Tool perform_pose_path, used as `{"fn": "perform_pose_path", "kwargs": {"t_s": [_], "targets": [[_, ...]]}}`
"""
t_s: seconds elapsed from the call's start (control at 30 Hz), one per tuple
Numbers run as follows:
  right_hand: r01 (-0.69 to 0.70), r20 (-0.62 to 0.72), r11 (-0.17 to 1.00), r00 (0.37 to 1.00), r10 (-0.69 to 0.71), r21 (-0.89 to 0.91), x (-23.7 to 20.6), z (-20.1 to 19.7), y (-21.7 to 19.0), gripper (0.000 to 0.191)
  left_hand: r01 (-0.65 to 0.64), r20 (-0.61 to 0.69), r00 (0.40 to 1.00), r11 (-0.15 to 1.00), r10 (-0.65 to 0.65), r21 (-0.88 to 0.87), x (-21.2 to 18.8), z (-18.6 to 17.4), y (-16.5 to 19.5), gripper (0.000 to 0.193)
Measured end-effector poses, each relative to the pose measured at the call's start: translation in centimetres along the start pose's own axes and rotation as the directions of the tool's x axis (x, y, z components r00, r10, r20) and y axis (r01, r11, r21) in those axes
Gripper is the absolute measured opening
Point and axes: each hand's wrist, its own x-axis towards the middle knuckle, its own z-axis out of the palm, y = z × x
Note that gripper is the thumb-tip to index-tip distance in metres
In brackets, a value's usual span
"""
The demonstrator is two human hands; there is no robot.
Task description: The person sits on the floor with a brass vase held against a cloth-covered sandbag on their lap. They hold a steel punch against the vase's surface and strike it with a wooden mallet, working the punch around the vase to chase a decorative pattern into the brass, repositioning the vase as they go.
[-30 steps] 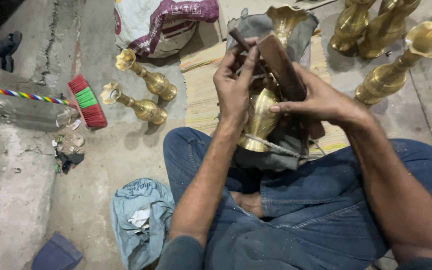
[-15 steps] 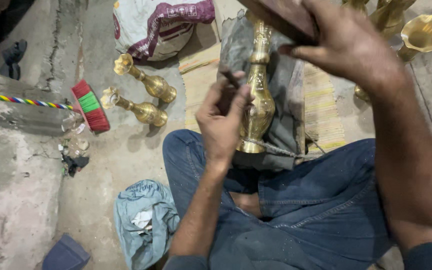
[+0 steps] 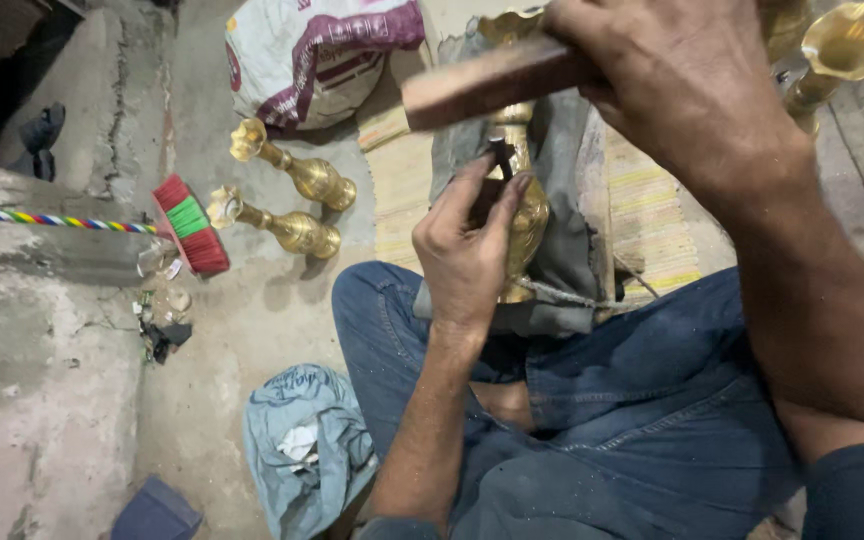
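Observation:
A brass vase (image 3: pixel 527 215) lies lengthwise on a grey cloth (image 3: pixel 572 180) in front of my crossed legs in blue jeans. My left hand (image 3: pixel 467 245) rests on the vase's body and pinches a small dark punch (image 3: pixel 500 160) upright against its neck. My right hand (image 3: pixel 682 85) is raised close to the camera and grips a brown wooden block (image 3: pixel 492 85) held like a mallet above the punch. The vase's flared mouth (image 3: pixel 507 25) shows past the block.
Two brass vases (image 3: pixel 292 175) (image 3: pixel 277 225) lie on the concrete floor at left, near a red-and-green brush (image 3: pixel 190 225) with a striped handle. A printed sack (image 3: pixel 317 55) sits behind them. More brass vases (image 3: pixel 847 45) stand at top right. A blue cloth bag (image 3: pixel 302 445) lies by my left knee.
My right hand has lifted the wooden block from the vase up towards the camera. My left hand has slid down the vase and now holds the punch at its neck.

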Motion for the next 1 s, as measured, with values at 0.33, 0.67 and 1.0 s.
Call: {"fn": "perform_pose_path", "kwargs": {"t_s": [0.33, 0.67, 1.0], "targets": [[0.011, -0.044, 0.991, 0.999, -0.017, -0.134, -1.1, -1.5, -0.5, 0.018, -0.006, 0.006, 1.0, 0.999, 0.006, 0.035, 0.0, 0.0, -0.3, 0.034], [-0.05, 0.02, 0.998, 0.999, 0.049, 0.026, -1.9, -3.2, 0.5, 0.021, -0.065, 0.03, 0.998, 0.997, 0.064, 0.042, -0.3, 0.1, -0.6, 0.035], [-0.065, 0.147, 0.998, 0.987, 0.064, 0.002, -0.3, -2.6, 1.1, 0.029, 0.0, 0.022, 1.0, 0.999, -0.001, 0.045, 0.1, 0.0, 0.3, 0.031]]}}
